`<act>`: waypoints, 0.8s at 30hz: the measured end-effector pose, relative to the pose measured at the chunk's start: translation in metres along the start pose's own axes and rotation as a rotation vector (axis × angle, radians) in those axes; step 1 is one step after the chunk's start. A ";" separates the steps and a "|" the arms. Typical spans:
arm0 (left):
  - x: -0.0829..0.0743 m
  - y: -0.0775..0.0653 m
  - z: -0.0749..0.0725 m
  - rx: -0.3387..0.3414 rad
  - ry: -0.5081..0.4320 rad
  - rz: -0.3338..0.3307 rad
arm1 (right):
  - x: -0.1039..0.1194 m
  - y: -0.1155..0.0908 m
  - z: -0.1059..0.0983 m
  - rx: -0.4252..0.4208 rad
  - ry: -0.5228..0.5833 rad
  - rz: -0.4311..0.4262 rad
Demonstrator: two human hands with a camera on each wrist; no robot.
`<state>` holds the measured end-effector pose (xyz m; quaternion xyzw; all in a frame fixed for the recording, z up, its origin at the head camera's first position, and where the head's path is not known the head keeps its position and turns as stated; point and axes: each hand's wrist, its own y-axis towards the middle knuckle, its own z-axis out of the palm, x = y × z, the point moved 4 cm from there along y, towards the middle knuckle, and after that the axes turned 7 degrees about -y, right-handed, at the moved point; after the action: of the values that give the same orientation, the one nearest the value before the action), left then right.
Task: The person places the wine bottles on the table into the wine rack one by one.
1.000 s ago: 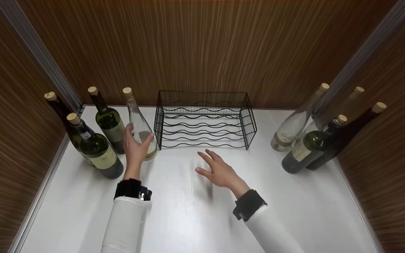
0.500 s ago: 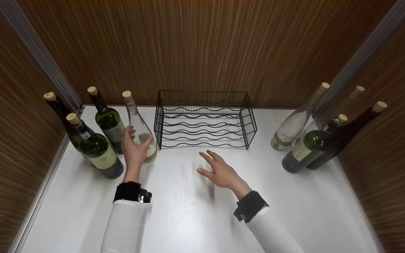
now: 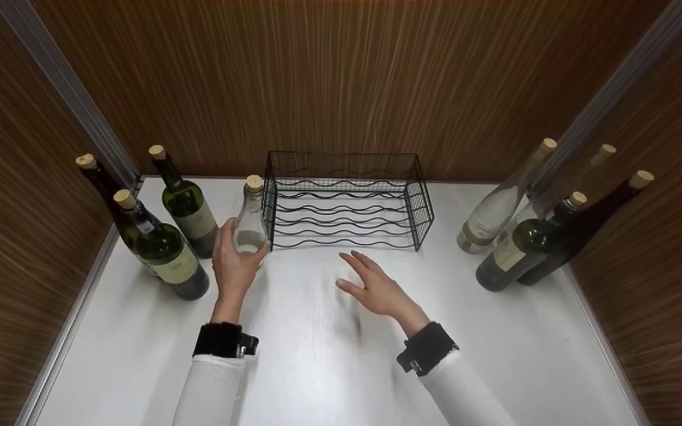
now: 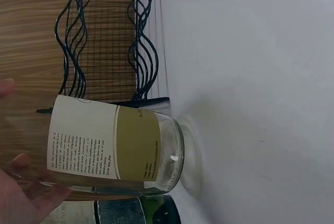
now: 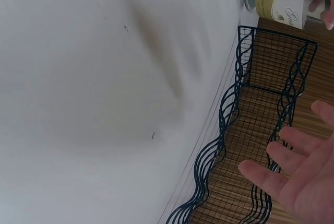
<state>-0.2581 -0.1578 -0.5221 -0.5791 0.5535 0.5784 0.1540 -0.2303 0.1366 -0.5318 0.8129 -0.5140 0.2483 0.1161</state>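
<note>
My left hand (image 3: 234, 263) grips a clear corked bottle (image 3: 251, 223) around its body, at the left end of a black wire rack (image 3: 344, 153). In the left wrist view, the bottle's cream and gold label (image 4: 104, 140) shows, with its base close to the white table; whether it touches cannot be told. My right hand (image 3: 379, 293) hovers in front of the rack, fingers spread, holding nothing. In the right wrist view, its fingers (image 5: 263, 177) extend across the rack's wavy wires.
On the left stand a green bottle (image 3: 190, 210), a labelled dark green bottle (image 3: 172, 263) and a dark bottle (image 3: 104, 192). Several corked bottles, including a clear one (image 3: 486, 219) and a green one (image 3: 510, 254), stand at right. Wood-grain walls (image 3: 341, 77) enclose the white table (image 3: 311, 367).
The clear bottle has shifted right, its cork coming toward me and nearer the rack. My left hand has moved right and slightly back with it. My right hand has barely drifted right.
</note>
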 end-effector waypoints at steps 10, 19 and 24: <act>-0.018 -0.016 0.008 0.046 0.111 0.153 | 0.000 0.001 -0.021 -0.067 0.176 -0.055; -0.031 -0.025 0.019 0.096 0.223 0.281 | -0.001 -0.002 -0.042 -0.109 0.270 -0.009; -0.032 -0.030 0.024 0.143 0.281 0.288 | -0.005 -0.001 -0.046 -0.153 0.320 0.024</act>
<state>-0.2363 -0.1129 -0.5156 -0.5567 0.6862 0.4670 0.0318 -0.2439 0.1610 -0.4951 0.7454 -0.5160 0.3361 0.2551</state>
